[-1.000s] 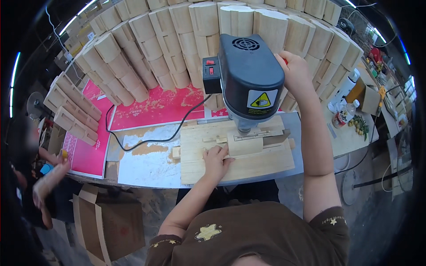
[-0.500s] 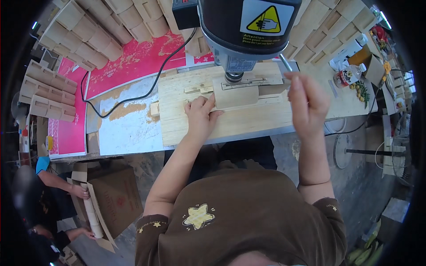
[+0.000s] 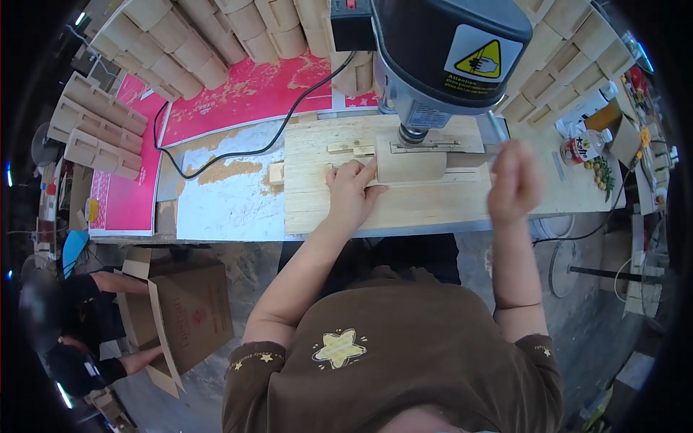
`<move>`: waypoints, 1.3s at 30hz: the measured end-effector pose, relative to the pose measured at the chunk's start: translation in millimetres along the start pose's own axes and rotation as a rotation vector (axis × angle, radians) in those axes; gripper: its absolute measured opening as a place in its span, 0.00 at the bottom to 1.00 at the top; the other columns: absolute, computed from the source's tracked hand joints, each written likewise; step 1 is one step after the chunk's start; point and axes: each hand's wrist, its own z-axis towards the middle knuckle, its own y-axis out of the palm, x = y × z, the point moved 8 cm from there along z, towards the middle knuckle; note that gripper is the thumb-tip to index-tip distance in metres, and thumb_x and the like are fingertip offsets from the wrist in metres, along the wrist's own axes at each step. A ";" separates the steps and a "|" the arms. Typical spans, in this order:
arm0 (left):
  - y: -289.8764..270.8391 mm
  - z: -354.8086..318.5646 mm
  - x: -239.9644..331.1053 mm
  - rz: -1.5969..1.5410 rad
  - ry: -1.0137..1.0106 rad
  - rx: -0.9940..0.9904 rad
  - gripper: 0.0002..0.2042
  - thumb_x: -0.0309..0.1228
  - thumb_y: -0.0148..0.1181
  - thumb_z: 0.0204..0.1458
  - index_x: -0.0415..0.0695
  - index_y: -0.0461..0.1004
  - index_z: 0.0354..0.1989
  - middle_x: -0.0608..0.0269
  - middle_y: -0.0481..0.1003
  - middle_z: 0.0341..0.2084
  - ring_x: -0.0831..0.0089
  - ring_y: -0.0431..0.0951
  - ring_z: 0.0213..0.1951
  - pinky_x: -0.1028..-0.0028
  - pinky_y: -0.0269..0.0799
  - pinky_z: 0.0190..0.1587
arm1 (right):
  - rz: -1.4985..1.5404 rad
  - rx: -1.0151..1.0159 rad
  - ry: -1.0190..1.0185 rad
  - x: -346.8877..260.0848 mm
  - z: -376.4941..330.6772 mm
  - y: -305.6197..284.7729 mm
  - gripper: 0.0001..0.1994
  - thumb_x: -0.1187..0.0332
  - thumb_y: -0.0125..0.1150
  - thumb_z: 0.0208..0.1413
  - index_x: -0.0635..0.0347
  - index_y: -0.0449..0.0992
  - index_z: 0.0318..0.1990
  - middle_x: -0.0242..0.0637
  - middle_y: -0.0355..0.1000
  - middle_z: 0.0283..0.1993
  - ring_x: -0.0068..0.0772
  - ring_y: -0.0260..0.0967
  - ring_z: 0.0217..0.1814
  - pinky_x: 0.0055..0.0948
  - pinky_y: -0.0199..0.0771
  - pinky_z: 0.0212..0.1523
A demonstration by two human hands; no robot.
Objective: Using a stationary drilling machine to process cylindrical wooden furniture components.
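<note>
One drill press [image 3: 440, 58] with one black power cable [image 3: 238, 148], standing on one pale wooden board [image 3: 317, 209] atop one bench [image 3: 216, 209]; two hands at it, the left [image 3: 351, 193] flat beside one wooden block [image 3: 409, 164] under the spindle, the right [image 3: 514, 182] raised and blurred. One small wooden offcut [image 3: 276, 173] by the board's left edge, two red printed sheets [image 3: 253, 94] [image 3: 130, 195], one plastic bottle [image 3: 583, 146] at the right end. One open cardboard box [image 3: 191, 314] on the floor beside one other person [image 3: 86, 325]; stacked wooden pieces [image 3: 101, 133] along the back too many and too overlapped to count.
</note>
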 end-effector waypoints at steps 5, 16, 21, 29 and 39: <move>-4.2 5.3 -2.7 -0.108 -0.120 -0.108 0.25 0.35 0.70 0.32 0.47 0.73 0.45 0.68 0.68 0.26 0.69 0.69 0.35 0.63 0.51 0.44 | 0.003 -0.057 0.224 12.7 107.5 12.9 0.10 0.67 0.49 0.58 0.63 0.74 0.37 0.29 0.64 0.23 0.16 0.59 0.26 0.18 0.59 0.27; 3.5 13.7 -2.6 -0.547 -0.205 0.019 0.17 0.26 0.70 0.33 0.40 0.75 0.35 0.64 0.68 0.29 0.72 0.71 0.29 0.75 0.68 0.34 | 0.085 -0.498 0.393 87.1 1.5 40.8 0.19 0.65 0.57 0.53 0.59 0.65 0.51 0.38 0.69 0.38 0.31 0.66 0.42 0.31 0.65 0.43; -13.4 10.0 -6.5 -0.535 -0.182 0.029 0.15 0.22 0.68 0.33 0.37 0.75 0.34 0.63 0.68 0.29 0.75 0.71 0.28 0.81 0.71 0.28 | -0.384 -0.737 0.148 64.5 -65.1 51.5 0.19 0.69 0.63 0.43 0.56 0.68 0.45 0.36 0.67 0.38 0.39 0.63 0.47 0.40 0.56 0.54; -108.4 -13.8 -25.0 -0.303 0.021 -0.049 0.13 0.23 0.69 0.32 0.39 0.75 0.29 0.67 0.69 0.25 0.80 0.70 0.28 0.81 0.67 0.30 | -0.305 -0.736 0.121 55.9 -73.7 46.7 0.16 0.72 0.61 0.42 0.57 0.69 0.42 0.36 0.66 0.37 0.40 0.63 0.45 0.41 0.53 0.54; -99.7 -44.1 -40.4 -0.922 -0.944 -0.069 0.12 0.34 0.64 0.46 0.38 0.72 0.24 0.69 0.68 0.14 0.86 0.60 0.11 0.84 0.52 0.12 | -0.247 -0.722 0.142 43.2 -77.8 39.8 0.16 0.73 0.63 0.40 0.59 0.70 0.40 0.38 0.68 0.38 0.43 0.63 0.42 0.38 0.55 0.52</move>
